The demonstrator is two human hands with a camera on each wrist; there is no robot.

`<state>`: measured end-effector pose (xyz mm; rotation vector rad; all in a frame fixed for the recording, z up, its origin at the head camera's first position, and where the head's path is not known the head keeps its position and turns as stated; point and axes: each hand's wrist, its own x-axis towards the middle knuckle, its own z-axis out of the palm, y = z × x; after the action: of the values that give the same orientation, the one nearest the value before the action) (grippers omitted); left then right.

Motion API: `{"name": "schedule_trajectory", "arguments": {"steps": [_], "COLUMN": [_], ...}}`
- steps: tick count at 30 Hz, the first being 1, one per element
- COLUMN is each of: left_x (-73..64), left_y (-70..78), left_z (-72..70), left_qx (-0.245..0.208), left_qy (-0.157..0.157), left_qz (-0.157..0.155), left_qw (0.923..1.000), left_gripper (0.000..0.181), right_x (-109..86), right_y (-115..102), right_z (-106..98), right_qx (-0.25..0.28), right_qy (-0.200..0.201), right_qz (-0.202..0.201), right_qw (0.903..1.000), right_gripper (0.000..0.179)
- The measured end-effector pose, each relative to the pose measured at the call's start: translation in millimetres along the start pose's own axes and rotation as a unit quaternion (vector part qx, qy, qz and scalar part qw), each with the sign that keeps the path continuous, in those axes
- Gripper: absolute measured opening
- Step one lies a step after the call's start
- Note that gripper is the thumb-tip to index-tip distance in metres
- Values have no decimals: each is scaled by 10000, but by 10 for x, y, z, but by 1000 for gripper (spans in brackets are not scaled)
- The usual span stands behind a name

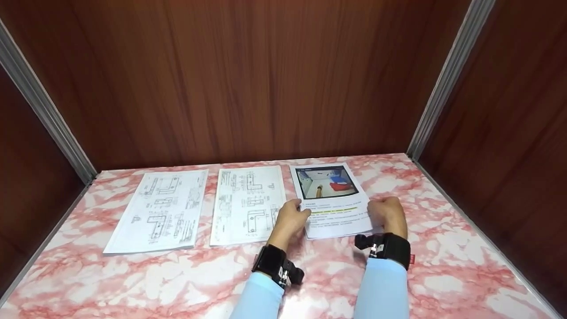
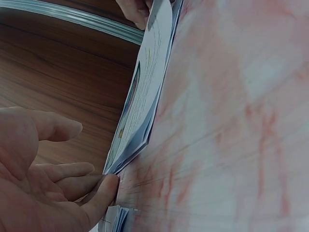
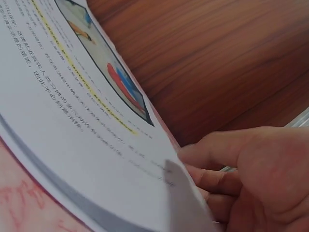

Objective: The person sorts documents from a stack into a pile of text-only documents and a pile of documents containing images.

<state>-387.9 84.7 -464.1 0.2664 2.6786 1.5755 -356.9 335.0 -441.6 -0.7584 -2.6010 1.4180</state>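
A stack of printed sheets [image 1: 339, 223] lies at the right of the three stacks, with a colour picture on top and a yellow-highlighted line of text. My right hand [image 1: 390, 212] pinches its right edge between thumb and fingers; in the right wrist view the sheets [image 3: 96, 159] bow along the near edge. My left hand [image 1: 289, 220] is at the stack's left edge. In the left wrist view the left hand [image 2: 48, 179] has its fingers loosely extended, one fingertip touching the corner of the sheets [image 2: 137, 137], thumb apart from them.
Two stacks of technical drawings lie to the left: a middle stack [image 1: 234, 212] close beside my left hand and a far-left stack [image 1: 177, 217]. All rest on a red-and-white marbled table [image 1: 168, 283]. Brown wood-grain panels [image 1: 266, 79] with metal corner posts [image 1: 452, 75] enclose the back and sides.
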Motion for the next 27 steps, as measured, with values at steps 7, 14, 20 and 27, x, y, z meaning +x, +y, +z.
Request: {"name": "schedule_trajectory", "arguments": {"steps": [7,14,20,27], "left_x": [-4,-11,-1,-4], "left_y": [-10,3,-4,0], "left_z": [3,-2,1,8], "left_qx": [12,-99,3,-84], "left_qy": [16,5,18,-14], "left_qz": [4,-13,88,-3], "left_qw": [10000,10000,10000,10000], "left_gripper": [50,51,50,49], "right_x": [-27,3,6,-2], "right_y": [-18,-28,-29,-26], "right_z": [-24,-34,-31,-32], "right_qx": [172,-124,7,70], "right_qy": [-131,-220,-274,-205], "right_qz": [-38,-323,-251,-304], "right_qw": [9998,9992,9993,9993], "right_gripper": [43,43,43,42]}}
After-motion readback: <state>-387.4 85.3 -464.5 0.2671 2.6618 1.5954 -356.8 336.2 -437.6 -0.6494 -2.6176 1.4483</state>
